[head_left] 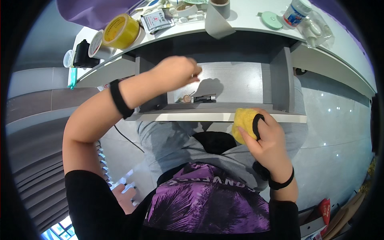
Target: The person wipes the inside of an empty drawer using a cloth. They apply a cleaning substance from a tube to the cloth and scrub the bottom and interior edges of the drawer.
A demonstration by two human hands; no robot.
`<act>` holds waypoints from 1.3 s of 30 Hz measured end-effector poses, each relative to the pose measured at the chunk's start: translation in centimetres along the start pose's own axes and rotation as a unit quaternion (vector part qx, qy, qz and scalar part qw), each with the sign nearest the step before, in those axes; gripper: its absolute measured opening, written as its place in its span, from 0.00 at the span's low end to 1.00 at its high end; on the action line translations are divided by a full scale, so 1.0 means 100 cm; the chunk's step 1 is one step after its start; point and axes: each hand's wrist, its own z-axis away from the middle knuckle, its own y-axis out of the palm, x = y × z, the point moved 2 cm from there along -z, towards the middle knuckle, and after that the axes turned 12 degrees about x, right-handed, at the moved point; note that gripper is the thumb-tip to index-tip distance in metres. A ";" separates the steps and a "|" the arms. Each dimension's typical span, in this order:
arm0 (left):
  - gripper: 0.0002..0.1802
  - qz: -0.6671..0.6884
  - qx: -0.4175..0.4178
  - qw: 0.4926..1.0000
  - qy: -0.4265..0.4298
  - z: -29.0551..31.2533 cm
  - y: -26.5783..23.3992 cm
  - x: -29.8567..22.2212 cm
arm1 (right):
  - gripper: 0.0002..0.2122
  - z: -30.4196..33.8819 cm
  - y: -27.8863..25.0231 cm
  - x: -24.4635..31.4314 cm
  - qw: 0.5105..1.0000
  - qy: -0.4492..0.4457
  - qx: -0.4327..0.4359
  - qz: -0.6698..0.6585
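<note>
Currently pinching yellow cloth (242, 120) between thumb and fingers of right hand (272, 138), right at front edge of drawer (240, 82), so likely to snag on that lip if brought in low. Just inside, could scatter small dark items (204, 99) at front-left by sweeping carelessly; beyond, hovering with left hand (180, 73) curled narrow, can't tell if holding anything, with bare drawer floor up to right side panel (283, 82). Farther out, might tug seemingly overhanging pale strip (220, 29) by lifting too near desk (248, 17) edge.
</note>
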 end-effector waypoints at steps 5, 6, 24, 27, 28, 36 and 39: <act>0.15 0.027 0.232 0.970 -0.068 -0.054 0.062 0.051 | 0.11 -0.020 -0.012 -0.009 0.996 -0.063 -0.017 0.054; 0.15 0.027 0.237 0.969 -0.066 -0.056 0.071 0.052 | 0.11 -0.020 -0.011 -0.009 0.997 -0.058 -0.017 0.050; 0.11 0.131 0.251 0.954 -0.102 -0.065 0.094 0.057 | 0.12 -0.013 0.000 -0.013 0.991 -0.096 -0.065 0.066; 0.11 0.196 0.251 0.943 -0.099 -0.066 0.093 0.062 | 0.12 -0.012 0.000 -0.012 0.992 -0.094 -0.066 0.056; 0.11 0.190 0.275 0.937 -0.103 -0.068 0.091 0.062 | 0.12 -0.012 0.002 -0.012 0.993 -0.084 -0.065 0.060; 0.12 0.142 0.187 0.969 -0.073 -0.029 0.022 0.038 | 0.11 -0.011 0.012 -0.009 0.991 -0.068 -0.096 0.071; 0.08 0.327 0.095 0.939 -0.052 0.011 -0.017 0.009 | 0.11 -0.009 0.018 0.003 0.987 -0.100 -0.108 0.062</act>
